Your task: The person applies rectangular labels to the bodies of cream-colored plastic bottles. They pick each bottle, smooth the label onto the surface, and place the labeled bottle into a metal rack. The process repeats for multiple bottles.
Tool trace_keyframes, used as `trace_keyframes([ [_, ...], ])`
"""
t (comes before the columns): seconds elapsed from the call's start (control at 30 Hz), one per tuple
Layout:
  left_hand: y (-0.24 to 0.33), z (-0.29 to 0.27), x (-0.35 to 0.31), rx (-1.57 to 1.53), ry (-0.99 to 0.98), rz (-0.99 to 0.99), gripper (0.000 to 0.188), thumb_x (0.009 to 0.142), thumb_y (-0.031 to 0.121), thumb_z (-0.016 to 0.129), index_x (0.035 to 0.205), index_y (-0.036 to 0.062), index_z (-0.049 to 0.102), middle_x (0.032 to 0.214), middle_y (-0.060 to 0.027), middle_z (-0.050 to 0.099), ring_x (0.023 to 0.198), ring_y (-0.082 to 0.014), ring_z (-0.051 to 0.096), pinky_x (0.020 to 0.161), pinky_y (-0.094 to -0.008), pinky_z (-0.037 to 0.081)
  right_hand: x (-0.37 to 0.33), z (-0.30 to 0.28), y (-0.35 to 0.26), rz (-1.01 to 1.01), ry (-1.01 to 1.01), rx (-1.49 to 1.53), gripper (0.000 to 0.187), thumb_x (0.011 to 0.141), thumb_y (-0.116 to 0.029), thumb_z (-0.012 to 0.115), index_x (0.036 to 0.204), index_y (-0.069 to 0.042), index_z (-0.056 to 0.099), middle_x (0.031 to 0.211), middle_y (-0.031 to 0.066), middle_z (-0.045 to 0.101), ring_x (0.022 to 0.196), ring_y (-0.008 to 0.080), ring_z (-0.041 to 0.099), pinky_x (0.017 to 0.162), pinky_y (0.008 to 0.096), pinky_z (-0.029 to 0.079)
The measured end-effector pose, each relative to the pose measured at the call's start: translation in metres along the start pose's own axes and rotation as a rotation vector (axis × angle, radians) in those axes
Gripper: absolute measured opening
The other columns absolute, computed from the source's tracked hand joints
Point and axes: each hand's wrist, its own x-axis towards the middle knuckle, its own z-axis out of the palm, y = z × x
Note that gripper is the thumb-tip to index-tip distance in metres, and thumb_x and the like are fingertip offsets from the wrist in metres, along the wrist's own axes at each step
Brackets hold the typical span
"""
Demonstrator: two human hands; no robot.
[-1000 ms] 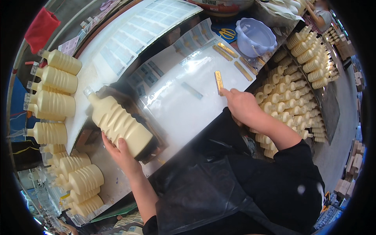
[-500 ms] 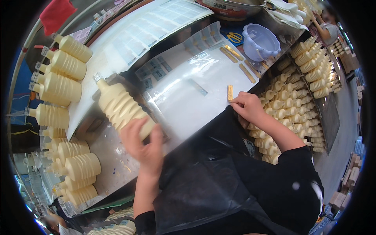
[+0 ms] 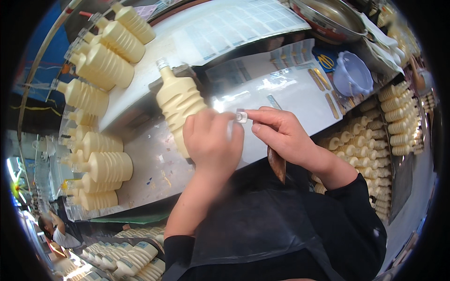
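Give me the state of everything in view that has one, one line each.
Left hand, fingers bent, blurred.
Right hand, index finger at the small clear piece, thumb apart from it.
Nearest cream bottle, neck toward upper left, partly hidden by the left hand.
Lavender tub, uncovered.
Metal pan, uncovered.
Gold strips, lying flat on the white surface.
Yellow-handled scissors, open or shut cannot be told.

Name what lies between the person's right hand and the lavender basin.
In the head view, gold strips lie on the white surface between the right hand and the lavender basin.
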Motion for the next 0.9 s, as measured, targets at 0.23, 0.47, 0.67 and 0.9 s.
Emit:
trace_keyframes([
  [0.23,-0.035,-0.025,-0.009,-0.622,0.097,-0.521,0.009,0.085,0.005,0.077,0.087,0.0048,0.068,0.088,-0.003,0.06,0.083,-0.0149,0.053,0.077,-0.0287,0.044,0.051,0.029,0.01,0.26,-0.126,0.178,0.034,0.097,-0.013,0.067,0.13,-0.003,0.064,0.085,-0.0029,0.061,0.065,0.0005,0.05,0.057,0.0183,0.04],
  [0.47,-0.081,-0.022,0.005,-0.806,0.253,-0.831,0.012,0.09,0.009,0.075,0.088,0.0014,0.066,0.093,0.0008,0.057,0.081,-0.0083,0.049,0.076,-0.0242,0.042,0.109,0.051,0.014,0.217,-0.06,0.186,0.017,0.099,-0.021,0.069,0.097,-0.004,0.07,0.074,-0.0063,0.06,0.062,-0.0002,0.049,0.055,0.0184,0.039],
  [0.67,-0.124,-0.003,0.001,-0.749,0.283,-0.949,0.021,0.09,0.016,0.079,0.086,0.0011,0.066,0.094,0.0023,0.053,0.076,-0.0065,0.042,0.072,-0.0235,0.041,0.151,0.058,0.028,0.132,-0.022,-0.035,0.023,0.097,-0.025,0.071,0.093,-0.002,0.069,0.078,-0.0035,0.064,0.068,0.0022,0.055,0.06,0.0211,0.045],
  [0.9,-0.128,0.003,0.0,-0.804,0.283,-0.96,0.02,0.09,0.014,0.077,0.085,0.0021,0.062,0.103,0.0004,0.051,0.082,-0.0069,0.045,0.078,-0.0236,0.042,0.162,0.055,0.034,0.15,-0.027,-0.104,0.025,0.096,-0.024,0.071,0.089,-0.001,0.069,0.078,-0.0019,0.066,0.071,0.0033,0.058,0.063,0.0221,0.048],
])
